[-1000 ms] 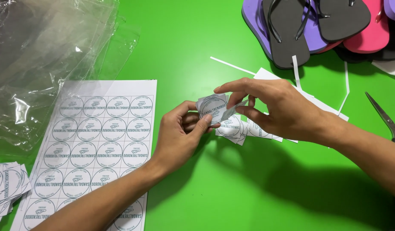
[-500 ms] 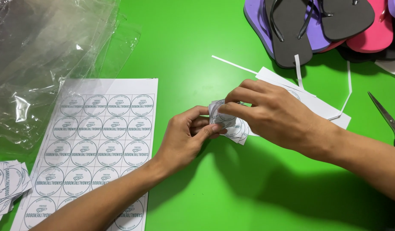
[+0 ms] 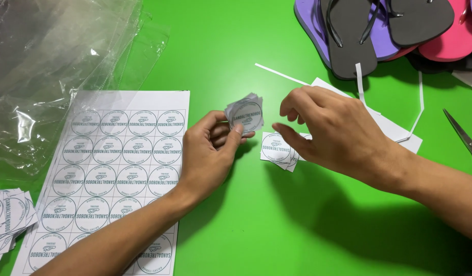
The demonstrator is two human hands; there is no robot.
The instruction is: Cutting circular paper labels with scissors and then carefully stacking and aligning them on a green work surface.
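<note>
Head view: now gripping small stack of cut round-logo paper stickers point(image 3: 245, 113) in left hand point(image 3: 211, 153) alone; right hand point(image 3: 334, 134), half-open and empty, newly separated, hovering over loose cut stickers point(image 3: 278, 149) on green table point(image 3: 236, 225).

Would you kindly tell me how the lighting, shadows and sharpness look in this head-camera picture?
Head view: bright, even light from above; the right hand and its forearm cast a soft dark shadow on the green table. Glare streaks the clear plastic bags at upper left. The left hand, its small stack of cut labels and the label sheet are sharp, with no visible motion blur.
</note>
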